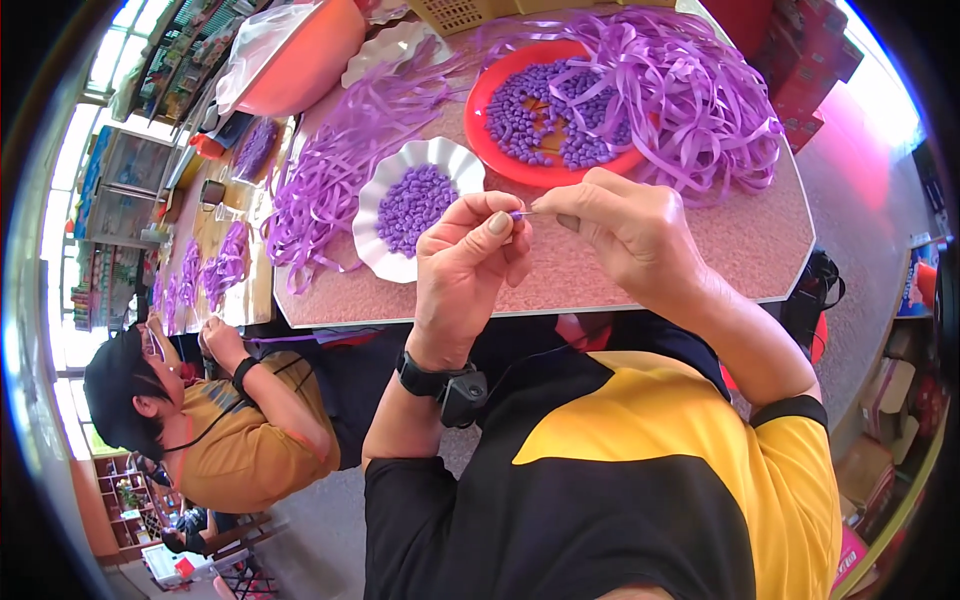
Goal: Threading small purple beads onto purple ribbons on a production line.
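My left hand is closed in a pinch on a small purple bead between thumb and forefinger. Facing it, my right hand pinches a thin needle-like piece whose tip meets the bead. Both hands are raised over the table's near edge. Just behind my left hand sits a white scalloped dish of purple beads. Beyond my fingers, a red plate holds more purple beads. Purple ribbons overlap the plate's right side.
The pink speckled table carries another ribbon heap at left. A red basin and a yellow basket stand at the back. On my left, a co-worker handles purple material. Cardboard boxes fill shelves at right.
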A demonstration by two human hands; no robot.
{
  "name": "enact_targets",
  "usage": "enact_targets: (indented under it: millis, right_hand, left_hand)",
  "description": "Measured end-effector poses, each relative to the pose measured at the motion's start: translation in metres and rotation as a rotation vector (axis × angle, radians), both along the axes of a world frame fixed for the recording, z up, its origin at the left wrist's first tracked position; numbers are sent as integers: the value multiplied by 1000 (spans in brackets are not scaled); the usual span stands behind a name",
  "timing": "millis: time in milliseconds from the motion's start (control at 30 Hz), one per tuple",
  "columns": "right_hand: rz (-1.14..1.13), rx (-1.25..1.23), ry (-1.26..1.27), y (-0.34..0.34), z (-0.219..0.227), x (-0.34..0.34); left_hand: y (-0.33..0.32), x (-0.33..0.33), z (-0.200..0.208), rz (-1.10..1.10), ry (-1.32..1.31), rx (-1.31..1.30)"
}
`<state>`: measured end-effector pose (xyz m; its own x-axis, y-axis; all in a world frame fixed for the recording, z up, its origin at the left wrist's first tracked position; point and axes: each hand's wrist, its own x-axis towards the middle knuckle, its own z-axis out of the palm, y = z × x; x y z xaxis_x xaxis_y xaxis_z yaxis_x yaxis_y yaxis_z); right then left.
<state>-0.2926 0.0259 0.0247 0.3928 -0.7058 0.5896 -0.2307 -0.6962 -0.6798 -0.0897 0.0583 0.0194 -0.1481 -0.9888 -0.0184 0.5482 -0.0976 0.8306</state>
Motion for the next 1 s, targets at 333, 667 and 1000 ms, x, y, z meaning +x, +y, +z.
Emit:
enact_targets:
  millis: [333,667,1000]
  right_hand:
    - [-32,28,16,1,-8,-10]
    - [-55,33,2,1,-13,-13]
    - [-68,79,-17,6,-20,-10]
  left_hand:
    - [-2,-13,-4,34,15,-7]
    - [1,-19,-6,72,-41,0]
    - [4,-33,-13,72,-61,55]
